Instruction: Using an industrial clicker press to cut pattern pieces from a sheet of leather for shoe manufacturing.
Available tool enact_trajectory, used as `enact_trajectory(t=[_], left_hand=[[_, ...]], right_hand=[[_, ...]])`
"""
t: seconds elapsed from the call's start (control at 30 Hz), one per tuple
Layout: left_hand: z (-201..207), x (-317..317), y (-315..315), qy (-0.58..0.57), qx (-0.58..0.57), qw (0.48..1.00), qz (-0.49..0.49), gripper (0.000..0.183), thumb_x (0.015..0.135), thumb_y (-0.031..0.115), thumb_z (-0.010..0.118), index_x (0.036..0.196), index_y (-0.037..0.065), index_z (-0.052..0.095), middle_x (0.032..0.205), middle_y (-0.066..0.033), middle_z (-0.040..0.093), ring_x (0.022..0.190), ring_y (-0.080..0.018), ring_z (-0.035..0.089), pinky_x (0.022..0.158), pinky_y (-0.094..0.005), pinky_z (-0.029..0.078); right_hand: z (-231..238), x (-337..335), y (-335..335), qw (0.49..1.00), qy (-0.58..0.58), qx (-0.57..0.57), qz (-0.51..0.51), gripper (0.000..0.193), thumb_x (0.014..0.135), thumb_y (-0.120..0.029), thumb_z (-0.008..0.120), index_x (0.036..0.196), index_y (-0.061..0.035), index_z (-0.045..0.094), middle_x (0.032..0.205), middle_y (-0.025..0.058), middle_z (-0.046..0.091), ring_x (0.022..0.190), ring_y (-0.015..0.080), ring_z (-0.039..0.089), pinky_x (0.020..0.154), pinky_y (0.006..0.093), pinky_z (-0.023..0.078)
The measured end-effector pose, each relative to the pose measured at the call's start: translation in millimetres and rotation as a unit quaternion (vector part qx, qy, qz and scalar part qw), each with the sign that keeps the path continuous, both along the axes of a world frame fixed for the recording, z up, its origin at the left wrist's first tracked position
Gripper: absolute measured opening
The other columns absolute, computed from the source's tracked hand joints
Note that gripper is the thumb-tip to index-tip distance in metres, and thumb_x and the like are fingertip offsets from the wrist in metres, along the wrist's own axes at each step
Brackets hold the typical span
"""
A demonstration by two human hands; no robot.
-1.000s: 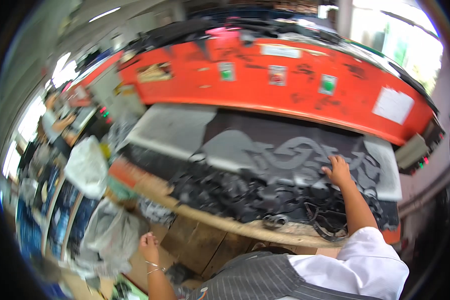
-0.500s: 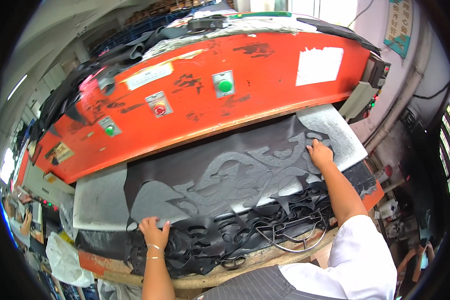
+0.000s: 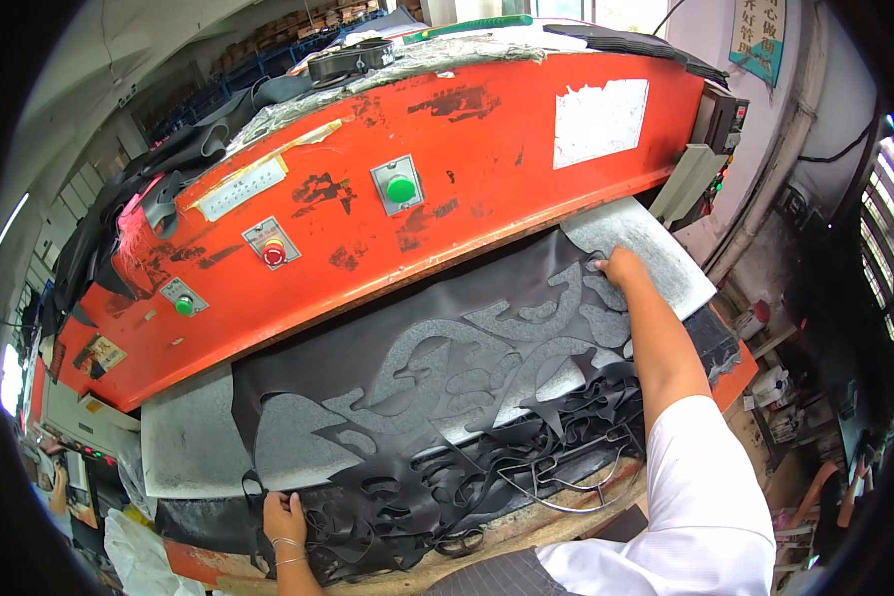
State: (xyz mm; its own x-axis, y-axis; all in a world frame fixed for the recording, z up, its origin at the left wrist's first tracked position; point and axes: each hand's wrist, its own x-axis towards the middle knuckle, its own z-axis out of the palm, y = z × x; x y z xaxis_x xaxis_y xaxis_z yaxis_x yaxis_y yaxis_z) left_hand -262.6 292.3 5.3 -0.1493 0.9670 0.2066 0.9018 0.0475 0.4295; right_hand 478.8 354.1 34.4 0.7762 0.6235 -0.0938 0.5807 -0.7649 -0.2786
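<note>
A dark leather sheet with several curved cut-outs lies across a pale grey cutting pad. My left hand is closed on the sheet's near left edge, where a thin looped strip hangs down. At the far right, my right hand pinches the sheet's edge beside the cut-outs. The grey pad shows through the openings. Along the near edge of the pad, a tangle of dark leather scraps hangs down. A metal cutting die with a curved outline rests on the near right side of the scraps.
Behind the pad stretches the orange beam of a press, carrying a red button and green buttons. Rolled dark material lies on top of it. A white plastic bag sits at the lower left.
My left hand has come nearer to me, drawing the sheet's near left edge over the pad's front. My right hand still grips the far right edge. The whole view has tilted and shifted.
</note>
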Motion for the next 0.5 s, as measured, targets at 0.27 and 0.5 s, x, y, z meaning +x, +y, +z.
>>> enact_trajectory(t=[0.27, 0.5], left_hand=[[10, -113, 11, 0.214, -0.089, 0.965, 0.121, 0.019, 0.086, 0.022, 0.063, 0.081, 0.005, 0.058, 0.088, -0.017, 0.061, 0.087, -0.0367, 0.059, 0.071, -0.0466, 0.047], [10, -180, -11, 0.142, -0.169, 0.954, 0.203, 0.044, 0.095, 0.042, 0.048, 0.111, 0.005, 0.067, 0.111, -0.0222, 0.066, 0.098, -0.0419, 0.062, 0.086, -0.0497, 0.049]], right_hand=[[-1, -48, -51, 0.991, -0.037, 0.019, 0.124, 0.031, 0.093, -0.034, 0.056, 0.105, -0.006, 0.062, 0.102, 0.0226, 0.066, 0.099, 0.0404, 0.063, 0.086, 0.0485, 0.048], [3, -33, -141, 0.974, 0.148, 0.016, 0.171, 0.05, 0.085, -0.051, 0.065, 0.089, -0.0004, 0.067, 0.084, 0.0163, 0.066, 0.081, 0.0276, 0.062, 0.074, 0.0394, 0.048]])
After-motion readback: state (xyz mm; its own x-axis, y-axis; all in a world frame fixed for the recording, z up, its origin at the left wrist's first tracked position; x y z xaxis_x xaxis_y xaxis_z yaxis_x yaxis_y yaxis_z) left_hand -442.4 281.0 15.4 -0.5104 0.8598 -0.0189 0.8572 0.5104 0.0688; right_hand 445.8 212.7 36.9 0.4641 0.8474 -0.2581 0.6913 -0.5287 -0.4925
